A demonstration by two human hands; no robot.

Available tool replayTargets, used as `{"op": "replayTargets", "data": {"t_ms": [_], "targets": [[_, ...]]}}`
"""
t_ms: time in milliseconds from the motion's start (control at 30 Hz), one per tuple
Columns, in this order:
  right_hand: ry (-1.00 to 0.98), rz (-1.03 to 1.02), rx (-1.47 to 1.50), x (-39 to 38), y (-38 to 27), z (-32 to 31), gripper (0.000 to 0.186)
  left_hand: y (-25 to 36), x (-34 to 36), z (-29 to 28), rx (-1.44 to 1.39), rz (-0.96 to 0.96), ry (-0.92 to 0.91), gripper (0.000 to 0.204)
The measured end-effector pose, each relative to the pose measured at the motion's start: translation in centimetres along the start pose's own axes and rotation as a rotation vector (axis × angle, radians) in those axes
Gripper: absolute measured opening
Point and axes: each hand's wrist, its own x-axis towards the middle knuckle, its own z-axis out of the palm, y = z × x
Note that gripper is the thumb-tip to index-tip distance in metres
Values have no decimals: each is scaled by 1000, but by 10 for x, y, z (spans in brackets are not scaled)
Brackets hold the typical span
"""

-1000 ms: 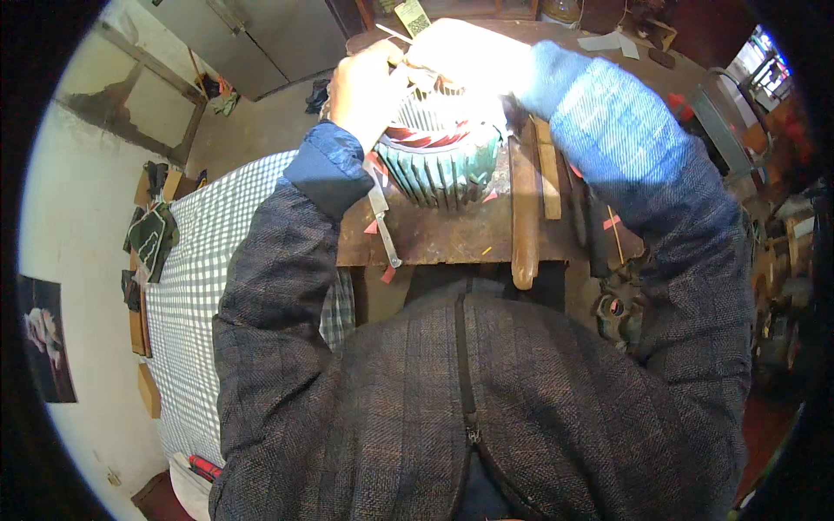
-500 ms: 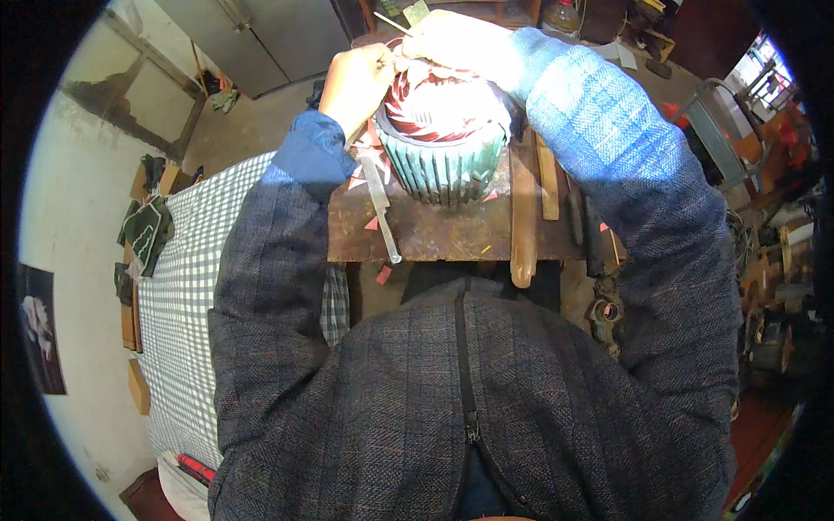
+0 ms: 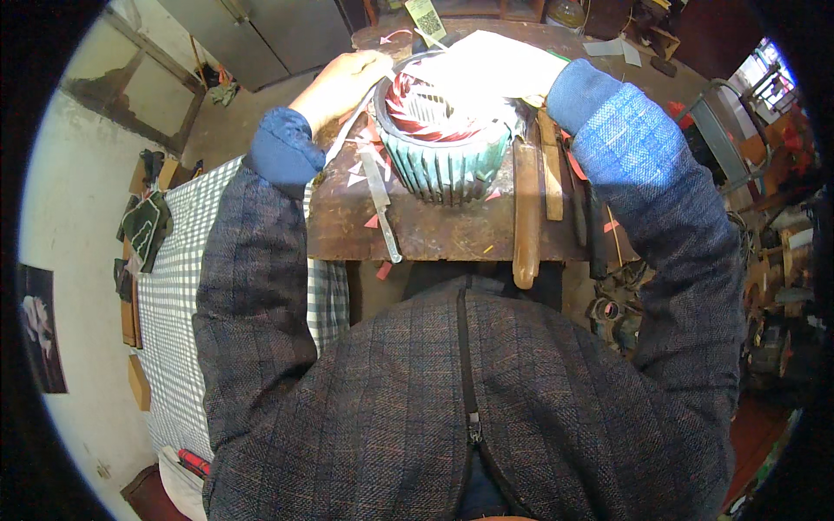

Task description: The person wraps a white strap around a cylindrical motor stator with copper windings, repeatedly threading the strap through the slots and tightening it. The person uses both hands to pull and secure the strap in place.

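A green, ribbed motor stator stands upright on the wooden table, its ring of red-brown wire windings facing up. At the far left of its rim, my left hand is closed on a white tape, which hangs down beside the stator. Over the far right of the windings is my right hand, washed out by bright light. Its fingers are bent round a thin pale stick, whose tip pokes out to the left. The glare hides where the fingertips meet the windings.
A knife-like blade lies left of the stator among pink paper scraps. To the right lie a long wooden bar and a shorter wooden strip. A printed tag is at the back. A checked cloth covers a surface at left.
My hands have drawn apart: the left has moved left and slightly down, pulling the white tape out along the stator's side. The right has moved right and slightly down.
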Motion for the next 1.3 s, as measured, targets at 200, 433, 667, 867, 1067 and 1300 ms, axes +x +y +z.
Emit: {"op": "replayTargets", "data": {"t_ms": [200,433,667,867,1067,1300], "targets": [[-123,138,30,2,-21,-11,39,13,1,-22,52,-195,-72,35],[70,387,67,-4,-48,-7,38,26,21,-15,-847,-465,-34,18],[92,178,189,-4,-23,3,35,71,60,-26,-1288,-34,253,14],[25,163,47,-7,-9,-6,32,131,53,-60,-1188,-128,169,18],[124,-141,135,-14,-28,-6,37,206,-66,30,122,458,57,24],[-96,278,252,-23,-40,-9,45,278,-119,115,-9,801,-323,34]]}}
